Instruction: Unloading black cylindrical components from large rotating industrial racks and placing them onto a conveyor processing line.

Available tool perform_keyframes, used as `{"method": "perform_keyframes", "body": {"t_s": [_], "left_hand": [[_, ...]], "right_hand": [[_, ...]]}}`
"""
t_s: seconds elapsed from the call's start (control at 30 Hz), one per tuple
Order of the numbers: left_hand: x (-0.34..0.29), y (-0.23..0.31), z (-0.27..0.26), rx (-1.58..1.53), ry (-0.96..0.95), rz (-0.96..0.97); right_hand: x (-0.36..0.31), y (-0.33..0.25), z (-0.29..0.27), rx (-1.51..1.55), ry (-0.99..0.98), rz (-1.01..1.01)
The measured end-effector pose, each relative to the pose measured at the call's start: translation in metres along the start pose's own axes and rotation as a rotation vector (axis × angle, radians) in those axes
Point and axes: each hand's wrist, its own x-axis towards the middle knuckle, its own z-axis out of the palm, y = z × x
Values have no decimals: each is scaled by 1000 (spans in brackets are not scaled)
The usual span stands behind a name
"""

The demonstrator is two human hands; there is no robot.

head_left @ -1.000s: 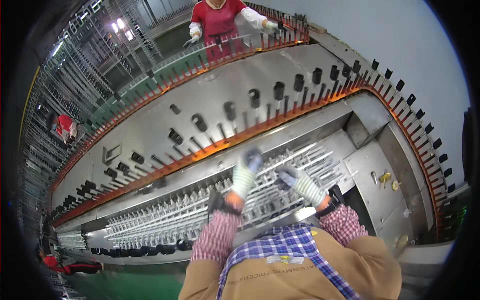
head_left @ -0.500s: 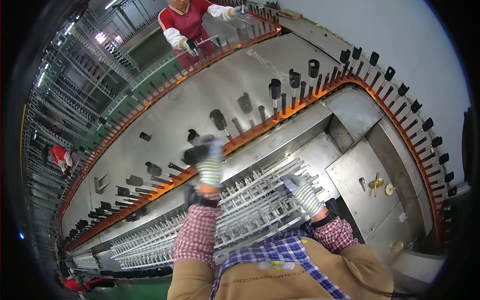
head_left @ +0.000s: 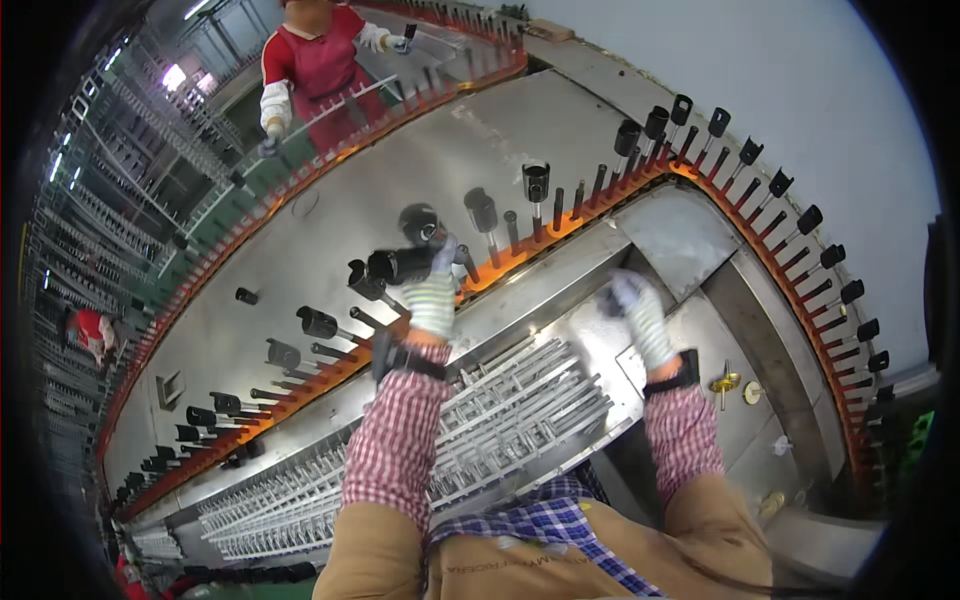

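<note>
My left hand (head_left: 432, 300), in a striped glove, is at the orange-edged conveyor rail (head_left: 490, 278). Its fingers are closed on a black cylindrical cup (head_left: 398, 265) lying sideways; another black cup (head_left: 420, 222) stands just beyond it. More black cups, such as one with a notched rim (head_left: 536, 182), sit on upright pins along the rail. My right hand (head_left: 640, 312), gloved and smeared by motion, hovers over the metal trough right of the stacked silvery racks (head_left: 500, 420). Whether it holds anything does not show.
A steel plate (head_left: 370, 195) fills the inside of the curved rail. Brass-coloured round fittings (head_left: 724, 383) lie on a metal ledge at right. Across the rail stands a co-worker in red (head_left: 318, 75). A loose black piece (head_left: 246, 296) rests on the plate.
My right hand has left the silvery racks and moved up and to the right. My left hand has shifted slightly farther along the rail with the black cup. The co-worker's arms have moved apart.
</note>
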Motion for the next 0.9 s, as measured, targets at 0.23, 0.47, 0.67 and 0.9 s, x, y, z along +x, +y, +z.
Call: {"method": "perform_keyframes", "body": {"t_s": [0.23,0.47,0.67,0.9], "left_hand": [[-140,-70,-135,649,-312,305],[-349,-95,-242,238,-65,-340],[-381,-95,-310,250,780,-398],[-382,-128,-381,859,430,-280]], "right_hand": [[198,39,-39,-338,227,-349],[198,6,7,-428,37,-154],[11,3,113,-264,-14,-329],[-245,60,210,-355,-640,431]]}}
